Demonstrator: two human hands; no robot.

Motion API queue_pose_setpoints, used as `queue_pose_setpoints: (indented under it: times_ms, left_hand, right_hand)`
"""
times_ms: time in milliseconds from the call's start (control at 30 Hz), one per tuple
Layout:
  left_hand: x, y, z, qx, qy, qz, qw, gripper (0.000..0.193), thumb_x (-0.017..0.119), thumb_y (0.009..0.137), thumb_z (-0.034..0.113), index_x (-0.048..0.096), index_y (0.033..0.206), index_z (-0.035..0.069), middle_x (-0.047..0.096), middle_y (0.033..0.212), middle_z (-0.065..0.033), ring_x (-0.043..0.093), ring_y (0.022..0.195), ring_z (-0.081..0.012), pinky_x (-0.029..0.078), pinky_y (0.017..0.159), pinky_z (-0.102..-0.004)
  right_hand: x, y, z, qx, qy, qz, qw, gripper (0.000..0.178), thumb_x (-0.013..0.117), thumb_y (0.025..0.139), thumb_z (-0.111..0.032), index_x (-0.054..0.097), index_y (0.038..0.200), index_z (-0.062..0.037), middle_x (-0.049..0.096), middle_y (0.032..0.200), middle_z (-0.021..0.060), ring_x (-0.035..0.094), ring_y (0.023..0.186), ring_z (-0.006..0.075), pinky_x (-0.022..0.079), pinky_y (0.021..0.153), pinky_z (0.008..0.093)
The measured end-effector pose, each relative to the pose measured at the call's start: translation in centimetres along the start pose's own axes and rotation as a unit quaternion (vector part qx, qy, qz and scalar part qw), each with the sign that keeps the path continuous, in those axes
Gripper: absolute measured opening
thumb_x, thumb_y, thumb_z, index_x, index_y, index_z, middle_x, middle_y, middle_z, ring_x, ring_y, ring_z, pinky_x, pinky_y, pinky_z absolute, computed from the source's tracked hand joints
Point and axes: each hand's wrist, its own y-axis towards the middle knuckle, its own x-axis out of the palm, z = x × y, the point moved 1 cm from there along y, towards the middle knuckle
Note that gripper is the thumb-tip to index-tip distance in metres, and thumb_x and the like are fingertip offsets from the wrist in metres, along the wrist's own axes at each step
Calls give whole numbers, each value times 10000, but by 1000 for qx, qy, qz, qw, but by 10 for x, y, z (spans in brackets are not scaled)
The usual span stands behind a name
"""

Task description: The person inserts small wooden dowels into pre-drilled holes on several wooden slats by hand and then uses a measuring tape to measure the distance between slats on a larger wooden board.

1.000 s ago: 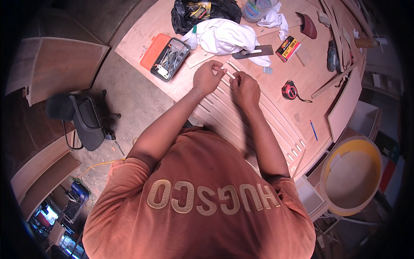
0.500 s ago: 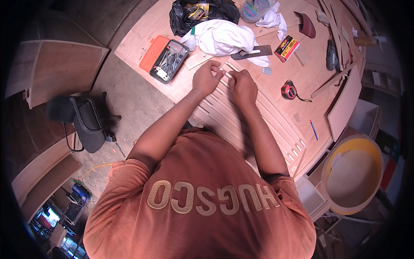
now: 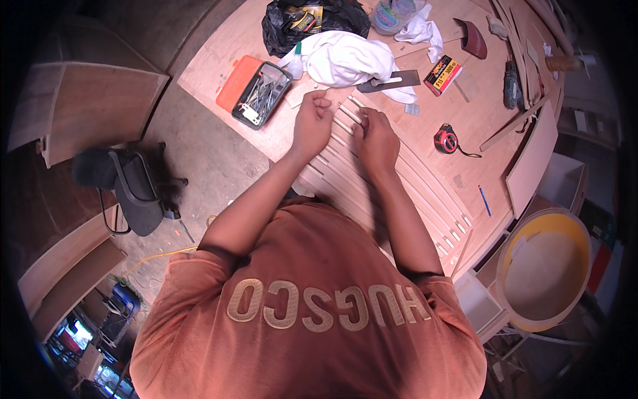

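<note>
Several narrow wooden strips lie side by side on the table, with pale pieces at their ends. Over their far left end is my left hand, raised a little, its fingers curled in; whether anything small sits in them is hidden. My right hand rests over the far ends of the strips, thumb and bent fingers slightly apart. Just beyond my left hand lies a flat pale wood piece. Left of it stands an open black box with an orange lid, holding metal hardware.
On the table are a white cloth, a putty knife, a black bag, a red-yellow box, a tape measure, a drill and a blue pencil. A chair stands left.
My hands have come apart from where they met at the strip ends. The left has drawn back to the left with curled fingers; the right has shifted slightly right.
</note>
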Motion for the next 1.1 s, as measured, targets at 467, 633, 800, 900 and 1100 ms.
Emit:
queue_pose_setpoints:
  times_ms: [467, 633, 800, 900, 1100]
  left_hand:
    - [-24, -38, 24, -169, -311, -50, 934, 397, 423, 993, -50, 500, 1382, -71, 644, 1345, -216, 674, 1158, -249, 559, 996, -336]
    - [-28, -18, 16, -148, -226, -62, 961, 366, 469, 998, -6, 516, 1358, -55, 694, 1229, -163, 659, 976, -177, 536, 843, -268]
    - [-29, -21, 31, -187, -412, -58, 890, 429, 422, 1001, -65, 449, 1429, -84, 604, 1406, -234, 658, 1250, -291, 564, 1059, -377]
    - [-34, -27, 30, -189, -421, -66, 885, 468, 418, 992, -116, 430, 1459, -92, 539, 1487, -266, 588, 1376, -350, 507, 1174, -447]
    - [-37, -37, 27, -178, -478, -100, 854, 465, 440, 1014, -125, 431, 1477, -87, 509, 1523, -271, 568, 1397, -355, 498, 1196, -456]
  right_hand:
    - [3, -4, 1, -21, 40, 35, 998, 127, 702, 959, -193, 729, 1009, -79, 700, 954, 135, 708, 855, 349, 554, 736, 468]
    - [8, 10, 15, -58, -51, -13, 997, 153, 722, 938, -224, 732, 1003, -86, 699, 979, 124, 715, 883, 349, 564, 747, 479]
    - [9, 10, 11, -47, -80, -26, 995, 151, 727, 931, -219, 731, 999, -85, 698, 974, 126, 716, 889, 345, 566, 751, 483]
    - [9, 10, 6, -44, -82, -15, 996, 169, 747, 919, -230, 731, 999, -82, 696, 968, 129, 718, 900, 346, 570, 757, 479]
    - [-13, -4, -20, -28, 146, -7, 989, 211, 800, 886, -188, 729, 1021, -43, 714, 931, 122, 719, 846, 296, 557, 738, 420]
